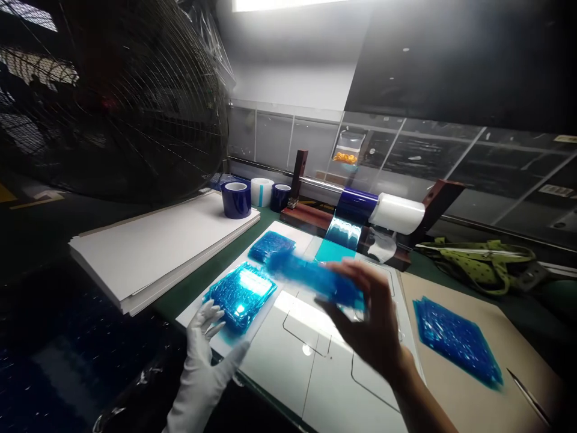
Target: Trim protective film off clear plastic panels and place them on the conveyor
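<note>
a big black fan (112, 96) fills the far left corner of the green counter (180, 294), and beside it a stack of white boards (157, 246) lies along the left edge with a blue tape roll (236, 199) standing on its far end. at the far edge a roller stand (383, 210) carries a blue film roll (356, 204) and a white roll (399, 213), with film hanging down toward the work. the white work board (324, 367), scored with cut lines, sits at the near middle, and a tan board (473, 325) touches its right side, bearing one stack of blue sheets (455, 340) near its middle. a green pouch (487, 264) lies behind that, toward the far right. a thin metal tool (529, 394) rests at the near right corner of the tan board.

on the left edge of the white board lies another blue stack (241, 294), with a third blue pile (271, 245) beyond it at the far left corner. the left hand (210, 337), in a white glove, lies open with its fingertips touching the near edge of that stack. the bare right hand (374, 325) is closed in a pinch on a blue strip (315, 276), blurred, held in the air above the middle of the board.

to do this well, i judge the gloved hand should press the stack flat so it cannot slide, while the strip is kept taut and level, and the bare fingers grip only its edge.
</note>
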A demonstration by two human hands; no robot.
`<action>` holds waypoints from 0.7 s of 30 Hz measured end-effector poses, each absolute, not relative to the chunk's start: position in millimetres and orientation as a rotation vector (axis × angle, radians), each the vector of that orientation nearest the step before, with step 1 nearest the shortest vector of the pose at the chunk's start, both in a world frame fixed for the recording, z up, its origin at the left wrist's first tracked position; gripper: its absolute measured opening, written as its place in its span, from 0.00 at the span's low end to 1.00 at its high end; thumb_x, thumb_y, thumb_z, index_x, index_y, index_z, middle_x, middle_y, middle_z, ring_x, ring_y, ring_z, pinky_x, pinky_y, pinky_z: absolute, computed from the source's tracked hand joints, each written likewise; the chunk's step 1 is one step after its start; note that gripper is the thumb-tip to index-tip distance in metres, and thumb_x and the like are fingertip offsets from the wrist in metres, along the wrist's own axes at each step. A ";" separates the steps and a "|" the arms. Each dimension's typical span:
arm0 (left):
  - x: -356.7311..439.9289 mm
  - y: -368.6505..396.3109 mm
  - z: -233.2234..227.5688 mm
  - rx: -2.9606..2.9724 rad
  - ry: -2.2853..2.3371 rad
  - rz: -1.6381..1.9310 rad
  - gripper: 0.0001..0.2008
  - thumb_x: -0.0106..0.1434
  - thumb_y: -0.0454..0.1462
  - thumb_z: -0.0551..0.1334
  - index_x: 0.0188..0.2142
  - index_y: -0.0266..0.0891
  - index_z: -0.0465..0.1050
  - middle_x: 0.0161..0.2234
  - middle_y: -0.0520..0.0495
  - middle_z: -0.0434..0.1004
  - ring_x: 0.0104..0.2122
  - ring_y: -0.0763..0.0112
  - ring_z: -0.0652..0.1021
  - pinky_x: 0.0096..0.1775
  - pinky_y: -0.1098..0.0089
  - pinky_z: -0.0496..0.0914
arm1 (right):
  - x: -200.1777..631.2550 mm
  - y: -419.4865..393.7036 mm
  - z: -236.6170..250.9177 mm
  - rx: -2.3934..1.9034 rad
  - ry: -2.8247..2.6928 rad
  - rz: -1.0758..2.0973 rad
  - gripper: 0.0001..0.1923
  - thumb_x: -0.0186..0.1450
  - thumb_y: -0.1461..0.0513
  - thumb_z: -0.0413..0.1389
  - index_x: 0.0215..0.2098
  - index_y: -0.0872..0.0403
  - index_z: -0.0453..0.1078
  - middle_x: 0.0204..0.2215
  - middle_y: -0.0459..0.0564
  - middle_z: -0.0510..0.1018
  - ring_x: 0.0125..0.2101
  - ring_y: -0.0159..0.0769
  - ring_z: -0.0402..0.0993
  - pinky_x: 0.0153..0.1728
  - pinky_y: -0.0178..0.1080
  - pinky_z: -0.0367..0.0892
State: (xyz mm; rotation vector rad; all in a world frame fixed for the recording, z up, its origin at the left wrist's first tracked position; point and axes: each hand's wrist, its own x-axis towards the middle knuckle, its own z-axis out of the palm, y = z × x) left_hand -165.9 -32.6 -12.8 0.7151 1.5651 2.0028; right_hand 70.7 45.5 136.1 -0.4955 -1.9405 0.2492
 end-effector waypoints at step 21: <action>-75.3 -26.9 20.9 2.211 1.756 2.068 0.22 0.66 0.31 0.54 0.59 0.41 0.61 0.50 0.39 0.66 0.51 0.58 0.71 0.47 0.58 0.74 | 152.6 -22.4 77.3 -0.365 -2.202 -0.173 0.26 0.71 0.60 0.51 0.65 0.52 0.54 0.42 0.48 0.82 0.50 0.40 0.75 0.55 0.49 0.67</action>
